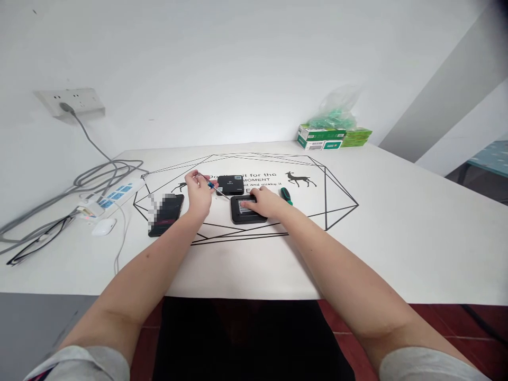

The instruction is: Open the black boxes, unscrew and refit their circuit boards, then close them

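My left hand (199,191) is closed around a screwdriver (222,192) with a blue part near its grip. Its thin metal shaft slants down to the left edge of a black rectangular device (237,216). Across the top and right side of that device lies my right hand (262,202), fingers pressed on it and holding it against the table. Just behind the device is a flat black box (230,185) with small pale labels. A green-and-black screwdriver handle (286,196) rests to the right of my right hand. What lies beneath my right palm is hidden.
A black phone-like item (166,214), partly blurred out, lies by my left forearm. At the left are a power strip (115,196), tangled grey cables (95,172), a white earbud case (103,227) and glasses (39,241). Green-and-white boxes (321,137) with a plastic bag (335,114) stand against the wall.
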Tool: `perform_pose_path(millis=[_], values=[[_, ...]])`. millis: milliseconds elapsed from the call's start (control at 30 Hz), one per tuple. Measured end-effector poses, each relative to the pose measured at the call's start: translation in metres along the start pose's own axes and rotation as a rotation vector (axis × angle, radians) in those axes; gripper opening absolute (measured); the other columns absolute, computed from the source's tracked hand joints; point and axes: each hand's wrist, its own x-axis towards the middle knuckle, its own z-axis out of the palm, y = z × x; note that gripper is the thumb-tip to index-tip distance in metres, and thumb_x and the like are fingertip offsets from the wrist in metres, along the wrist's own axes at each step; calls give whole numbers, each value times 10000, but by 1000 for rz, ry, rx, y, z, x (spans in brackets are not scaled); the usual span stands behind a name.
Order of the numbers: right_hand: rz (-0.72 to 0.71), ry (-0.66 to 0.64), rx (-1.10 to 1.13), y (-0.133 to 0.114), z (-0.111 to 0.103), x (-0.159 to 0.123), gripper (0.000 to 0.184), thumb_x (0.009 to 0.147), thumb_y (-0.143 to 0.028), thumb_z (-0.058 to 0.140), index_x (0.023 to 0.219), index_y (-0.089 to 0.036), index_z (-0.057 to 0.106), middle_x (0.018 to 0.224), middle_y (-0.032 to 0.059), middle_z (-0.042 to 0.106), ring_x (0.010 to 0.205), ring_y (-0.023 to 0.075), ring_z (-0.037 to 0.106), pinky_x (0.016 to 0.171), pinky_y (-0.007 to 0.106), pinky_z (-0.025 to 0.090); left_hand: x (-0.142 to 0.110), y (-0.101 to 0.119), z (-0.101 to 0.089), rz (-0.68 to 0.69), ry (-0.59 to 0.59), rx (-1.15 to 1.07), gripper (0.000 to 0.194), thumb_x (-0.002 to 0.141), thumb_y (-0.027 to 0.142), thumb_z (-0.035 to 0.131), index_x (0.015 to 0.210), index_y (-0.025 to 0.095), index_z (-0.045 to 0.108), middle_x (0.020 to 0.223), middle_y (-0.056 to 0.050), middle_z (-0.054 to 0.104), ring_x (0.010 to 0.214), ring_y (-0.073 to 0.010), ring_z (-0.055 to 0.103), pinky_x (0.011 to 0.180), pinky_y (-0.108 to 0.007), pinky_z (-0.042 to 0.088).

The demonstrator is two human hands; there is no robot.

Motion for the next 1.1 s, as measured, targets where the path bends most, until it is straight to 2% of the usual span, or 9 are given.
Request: perform_pose_path(millis=[267, 467, 633, 700, 767, 833, 900, 1000, 1100], values=[[-2, -4, -11, -4, -2, -3, 668, 1043, -704, 539, 1436, -173, 636, 1450, 236, 618, 1269, 414, 716, 1072, 479, 557, -4, -5, 0, 66, -79, 157, 189, 1131, 213, 429, 1304, 286, 405, 1158, -34, 643, 904, -127, 770, 867, -310, 668], [-7, -7, -21, -5, -3, -5, 651, 1049, -710, 520, 1401, -176, 643, 1440, 235, 620, 1241, 404, 723, 1057, 476, 561, 0, -9, -3, 135, -63, 336, 450, 1016, 106, 523, 1423, 250, 396, 1192, -63, 673, 1022, -146, 762, 1016, -319, 596], [2, -18, -22, -6, -4, -6, 639, 1060, -712, 489, 1397, -189, 637, 1453, 226, 612, 1238, 391, 723, 1020, 455, 576, 6, 9, -15, 131, 22, 695, 597, 1065, 191, 559, 1622, 195, 346, 1241, -150, 748, 1176, -290, 755, 1157, -499, 498], [4, -24, -17, -7, -6, -8, 635, 1062, -707, 482, 1390, -186, 636, 1462, 229, 604, 1233, 399, 723, 1005, 469, 583, 12, 19, -21, 133, 57, 917, 560, 1055, 186, 562, 1595, 179, 417, 1173, -164, 781, 1234, -353, 742, 1250, -611, 380], [3, -25, -15, -8, -7, -9, 625, 1065, -694, 479, 1380, -178, 637, 1461, 232, 601, 1221, 406, 725, 999, 483, 585, 19, 25, -27, 95, 49, 1106, 473, 1027, 196, 590, 1493, 147, 525, 1144, -220, 790, 1241, -431, 739, 1243, -706, 335], [0, -23, -16, -8, -7, -10, 608, 1070, -680, 479, 1368, -175, 638, 1456, 234, 603, 1207, 405, 729, 997, 487, 585, 23, 25, -31, -17, 26, 1214, 482, 966, 201, 662, 1432, 122, 568, 1167, -298, 778, 1227, -502, 738, 1143, -751, 411], [-3, -22, -18, -7, -6, -10, 597, 1072, -675, 476, 1360, -177, 637, 1452, 234, 606, 1196, 400, 733, 996, 485, 585, 25, 22, -33, -70, -6, 1248, 565, 909, 191, 712, 1445, 100, 559, 1186, -349, 765, 1217, -531, 738, 1060, -725, 482], [-8, -19, -18, -6, -6, -9, 601, 1073, -677, 471, 1361, -176, 635, 1447, 236, 605, 1203, 406, 732, 1007, 497, 583, 24, 18, -33, -38, -48, 1257, 696, 893, 191, 715, 1544, 79, 494, 1181, -360, 765, 1205, -527, 745, 1028, -672, 521], [-10, -21, -16, -7, -6, -9, 607, 1071, -676, 468, 1366, -172, 634, 1448, 238, 601, 1215, 415, 729, 1019, 510, 580, 18, 20, -33, 0, -89, 1288, 723, 938, 213, 662, 1611, 73, 440, 1161, -346, 766, 1170, -523, 753, 1004, -647, 546]])
